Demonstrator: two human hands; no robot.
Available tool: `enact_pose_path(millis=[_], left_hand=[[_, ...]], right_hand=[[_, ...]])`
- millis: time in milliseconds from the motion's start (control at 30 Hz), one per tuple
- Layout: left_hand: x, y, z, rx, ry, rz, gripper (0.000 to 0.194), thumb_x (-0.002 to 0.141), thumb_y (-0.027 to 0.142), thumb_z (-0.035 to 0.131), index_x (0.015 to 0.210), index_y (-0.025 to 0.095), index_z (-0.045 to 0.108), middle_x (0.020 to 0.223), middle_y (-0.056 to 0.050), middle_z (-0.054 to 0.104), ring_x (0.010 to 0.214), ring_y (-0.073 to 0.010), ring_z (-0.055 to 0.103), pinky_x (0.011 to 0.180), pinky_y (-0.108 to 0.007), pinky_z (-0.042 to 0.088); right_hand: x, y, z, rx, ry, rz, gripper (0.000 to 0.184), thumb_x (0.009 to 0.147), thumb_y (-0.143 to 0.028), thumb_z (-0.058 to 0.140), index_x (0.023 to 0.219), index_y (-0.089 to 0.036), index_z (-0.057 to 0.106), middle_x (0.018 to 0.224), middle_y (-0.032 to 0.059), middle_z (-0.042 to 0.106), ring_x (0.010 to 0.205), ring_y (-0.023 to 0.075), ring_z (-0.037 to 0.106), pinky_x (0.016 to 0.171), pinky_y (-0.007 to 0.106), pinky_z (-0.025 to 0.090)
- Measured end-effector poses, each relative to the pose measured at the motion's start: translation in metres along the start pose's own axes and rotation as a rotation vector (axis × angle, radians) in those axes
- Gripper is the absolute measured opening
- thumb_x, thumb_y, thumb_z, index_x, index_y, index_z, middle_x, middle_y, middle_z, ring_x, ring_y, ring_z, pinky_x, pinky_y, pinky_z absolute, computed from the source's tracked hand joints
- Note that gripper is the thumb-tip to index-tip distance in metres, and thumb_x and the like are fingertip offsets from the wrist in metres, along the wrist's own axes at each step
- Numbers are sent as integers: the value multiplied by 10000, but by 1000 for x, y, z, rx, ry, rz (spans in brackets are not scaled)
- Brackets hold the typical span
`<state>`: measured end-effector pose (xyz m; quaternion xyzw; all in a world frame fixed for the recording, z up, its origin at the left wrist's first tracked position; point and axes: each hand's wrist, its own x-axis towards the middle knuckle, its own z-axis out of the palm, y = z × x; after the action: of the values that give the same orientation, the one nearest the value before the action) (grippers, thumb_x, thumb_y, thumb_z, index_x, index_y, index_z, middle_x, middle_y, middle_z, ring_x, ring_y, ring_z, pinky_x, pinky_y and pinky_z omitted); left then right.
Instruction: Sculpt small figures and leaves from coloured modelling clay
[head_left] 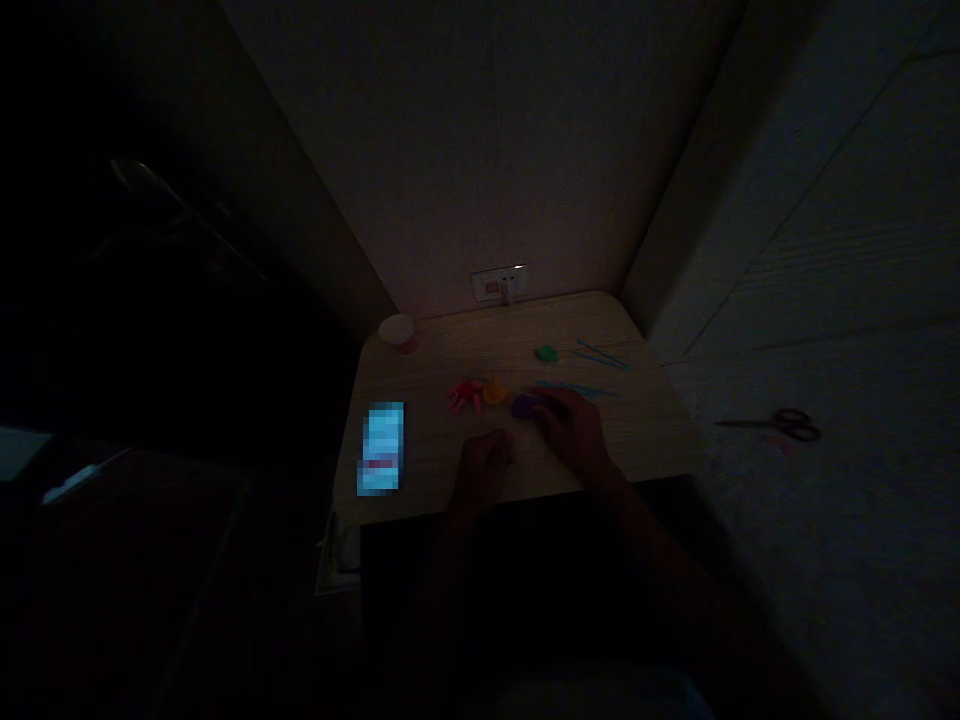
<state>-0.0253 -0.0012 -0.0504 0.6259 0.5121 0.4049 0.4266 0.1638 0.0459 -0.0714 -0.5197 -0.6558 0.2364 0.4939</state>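
Purple clay-like lump (524, 406) near middle of wooden tabletop (431, 440), roundish, no clear long axis. Lies just left of right hand (576, 425), the nearer one; its bent fingers touch the lump, pinching or resting, can't tell. Left hand (484, 462) curled toward front edge, apart from lump; contents hidden. Orange piece (494, 391) left of lump.

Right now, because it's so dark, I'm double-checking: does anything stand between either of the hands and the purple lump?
Nothing visible does. The right hand is at the purple lump, apparently touching it; between the lump and the left hand, only tabletop shows.
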Motion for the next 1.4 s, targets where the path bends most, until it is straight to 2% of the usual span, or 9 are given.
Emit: enact_pose_path(millis=[167, 400, 500, 667, 800, 967, 1167, 1300, 1400], left_hand=[[2, 1, 0, 47, -4, 1, 428, 968, 479, 510, 631, 215, 534, 615, 12, 574, 618, -151, 523, 639, -284, 393], [3, -1, 1, 52, -2, 17, 387, 973, 405, 494, 639, 214, 538, 616, 17, 563, 624, -147, 534, 646, -279, 403], [3, -1, 1, 55, -3, 22, 381, 971, 400, 500, 642, 212, 539, 617, 20, 564, 626, -146, 536, 646, -279, 397], [3, 1, 2, 46, 6, 31, 381, 963, 403, 515, 640, 207, 560, 599, 17, 562, 605, -144, 531, 614, -278, 378], [-2, 5, -1, 16, 75, 52, 414, 972, 437, 494, 626, 211, 528, 595, 11, 533, 603, -145, 512, 598, -278, 375], [-7, 23, -15, -27, 196, 132, 452, 1016, 462, 489, 650, 201, 529, 616, 6, 521, 607, -135, 485, 600, -275, 372], [2, 45, -12, -162, 292, 196, 293, 966, 466, 652, 853, 199, 613, 737, 18, 581, 655, -118, 524, 608, -228, 419], [1, 47, 2, -204, 162, 213, 391, 861, 407, 792, 1167, 217, 639, 995, -42, 698, 834, -162, 645, 735, -257, 524], [-5, 42, 8, -160, 50, 191, 378, 849, 373, 809, 1164, 207, 682, 1070, -66, 707, 909, -192, 657, 793, -285, 533]], right_hand=[[10, 2, -2, -182, 11, -152, 251, 930, -286, 661, 1160, -227, 742, 1135, 126, 752, 1098, 328, 635, 1022, 544, 476], [52, 21, -6, -300, 131, -187, 231, 928, -314, 662, 1118, -194, 711, 1091, 152, 674, 1071, 334, 579, 995, 535, 466], [79, 35, -4, -411, 48, -191, 337, 847, -332, 747, 1137, -162, 728, 1121, 192, 672, 1058, 354, 568, 978, 537, 467], [103, 43, -3, -361, -46, -190, 155, 894, -297, 661, 920, -187, 767, 952, 157, 729, 945, 316, 609, 926, 494, 487], [94, 28, -9, -80, 2, -71, 275, 929, -425, 641, 849, -196, 770, 840, 91, 757, 768, 248, 647, 763, 385, 504], [65, -8, -25, 237, -24, 71, 325, 856, -528, 735, 811, -210, 787, 754, 37, 752, 701, 200, 655, 658, 314, 492], [40, -48, -37, 358, -134, 150, 339, 804, -491, 814, 664, -204, 698, 601, -20, 612, 567, 129, 526, 536, 261, 401], [18, -60, -26, 482, -270, 206, 456, 740, -510, 871, 582, -209, 568, 572, -36, 557, 545, 109, 479, 523, 248, 390], [3, -60, -18, 543, -375, 260, 464, 742, -565, 857, 624, -208, 584, 624, -15, 615, 578, 124, 532, 555, 258, 438]])
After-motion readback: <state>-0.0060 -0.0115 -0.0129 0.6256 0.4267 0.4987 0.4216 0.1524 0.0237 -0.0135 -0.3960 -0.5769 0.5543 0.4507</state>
